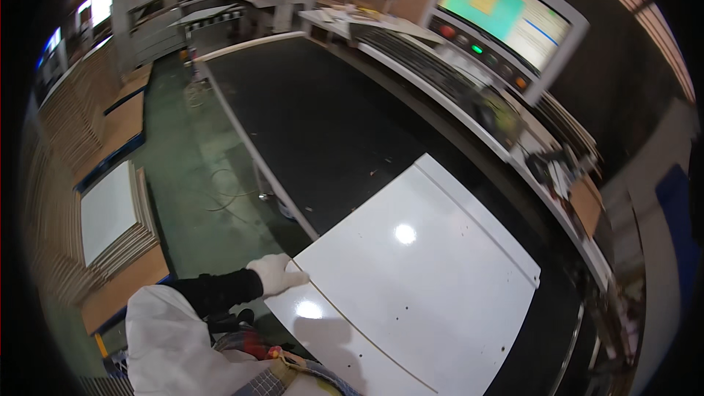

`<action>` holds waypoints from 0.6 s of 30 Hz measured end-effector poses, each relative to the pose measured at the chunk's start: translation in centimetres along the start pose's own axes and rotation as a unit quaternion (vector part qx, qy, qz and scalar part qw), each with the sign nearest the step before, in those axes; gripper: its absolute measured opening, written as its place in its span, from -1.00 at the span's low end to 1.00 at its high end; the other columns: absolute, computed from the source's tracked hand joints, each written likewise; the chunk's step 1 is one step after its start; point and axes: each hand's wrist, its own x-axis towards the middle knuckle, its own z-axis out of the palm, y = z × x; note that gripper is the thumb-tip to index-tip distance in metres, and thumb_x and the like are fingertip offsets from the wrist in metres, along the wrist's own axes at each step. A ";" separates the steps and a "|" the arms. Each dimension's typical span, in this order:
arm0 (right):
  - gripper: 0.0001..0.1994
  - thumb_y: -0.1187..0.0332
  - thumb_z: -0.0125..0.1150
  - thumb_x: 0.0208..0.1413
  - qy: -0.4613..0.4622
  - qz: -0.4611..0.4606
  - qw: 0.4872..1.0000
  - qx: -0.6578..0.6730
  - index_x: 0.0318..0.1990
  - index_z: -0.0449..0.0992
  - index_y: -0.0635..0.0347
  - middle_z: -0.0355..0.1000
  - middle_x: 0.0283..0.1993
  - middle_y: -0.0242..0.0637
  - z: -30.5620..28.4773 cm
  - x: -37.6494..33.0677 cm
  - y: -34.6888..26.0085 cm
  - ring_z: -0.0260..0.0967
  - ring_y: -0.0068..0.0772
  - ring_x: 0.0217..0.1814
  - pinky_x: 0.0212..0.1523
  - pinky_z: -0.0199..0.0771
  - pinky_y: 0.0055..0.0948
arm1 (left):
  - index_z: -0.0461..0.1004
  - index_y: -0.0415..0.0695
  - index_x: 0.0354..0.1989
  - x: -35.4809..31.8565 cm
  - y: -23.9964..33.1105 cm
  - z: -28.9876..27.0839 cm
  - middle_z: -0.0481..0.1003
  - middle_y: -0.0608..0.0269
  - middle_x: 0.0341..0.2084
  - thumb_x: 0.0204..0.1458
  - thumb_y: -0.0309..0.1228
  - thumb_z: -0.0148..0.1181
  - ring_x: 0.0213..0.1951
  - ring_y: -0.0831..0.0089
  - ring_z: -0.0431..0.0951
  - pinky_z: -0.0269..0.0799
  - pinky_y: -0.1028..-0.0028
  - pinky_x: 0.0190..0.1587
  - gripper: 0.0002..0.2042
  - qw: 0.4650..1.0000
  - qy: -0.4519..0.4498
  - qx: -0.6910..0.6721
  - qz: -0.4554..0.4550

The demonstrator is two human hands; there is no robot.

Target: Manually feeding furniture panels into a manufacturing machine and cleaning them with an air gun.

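One hand in view: the left hand (276,273), in a white glove with a dark sleeve behind it; the right hand is out of sight.
Grip: the gloved fingers lie closed over the near left corner of the white panel (418,279); whether they wrap under the edge cannot be told.
Panels at the grip: one large glossy white panel, lying flat on the counter (315,125), stretching away to the right and ahead of the grip; a thin groove runs along its far edge, another line crosses its near end, and a few small dark holes dot its surface.
Counter: one long dark bed, running ahead and leftward from the grip, bare beyond the panel apart from a few small specks.
Screens: one monitor (506,15), well ahead and to the right of the grip, showing green and yellow, with a row of round buttons under it, one lit green.
Stacks on the floor: one pile of boards (110,213) with a white top sheet, to the left of the grip; more board stacks beyond it, further left and ahead.
Between grip and stacks: a green floor (198,176) with loose cable (227,194) lying on it.
In the way: nothing lies on the panel itself.
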 end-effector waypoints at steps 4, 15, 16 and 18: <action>-0.48 0.09 -0.23 0.32 -0.099 0.321 0.937 0.101 0.18 0.29 0.40 0.30 0.19 0.08 -7.7 7.6 -27.6 0.34 -0.02 0.12 0.11 0.33 -0.29 | 0.52 -0.23 -0.17 -0.2 -8.5 -4.3 0.53 -0.15 -0.26 0.06 0.24 -0.18 -0.08 -0.02 0.51 0.36 0.23 0.04 -0.31 0.993 0.021 -0.073 -0.090; -0.46 0.06 -0.28 0.34 -0.010 0.179 0.959 0.218 0.10 0.37 0.42 0.41 0.06 0.04 0.7 12.6 -42.7 0.37 -0.06 0.05 0.05 0.36 -0.34 | 0.54 -0.25 -0.18 0.7 -27.8 -19.8 0.53 -0.13 -0.22 0.14 0.11 -0.26 -0.07 -0.03 0.50 0.33 0.18 0.05 -0.38 0.972 0.145 -0.150 -0.112; -0.50 0.11 -0.29 0.35 -0.041 0.214 0.961 0.173 0.12 0.36 0.40 0.44 0.03 0.00 -0.1 14.9 -47.2 0.39 -0.12 0.01 0.02 0.37 -0.38 | 0.54 -0.26 -0.20 0.8 -29.6 -20.9 0.52 -0.15 -0.22 0.13 0.09 -0.27 -0.07 -0.05 0.49 0.33 0.15 0.04 -0.38 0.963 0.170 -0.168 -0.126; -0.54 0.14 -0.29 0.37 -0.050 0.279 0.947 0.150 0.08 0.39 0.35 0.49 -0.05 -0.06 -3.5 18.9 -59.6 0.44 -0.16 -0.10 -0.07 0.41 -0.43 | 0.54 -0.26 -0.21 1.3 -33.0 -23.0 0.51 -0.16 -0.22 0.13 0.09 -0.27 -0.07 -0.05 0.49 0.33 0.15 0.04 -0.38 0.953 0.197 -0.179 -0.146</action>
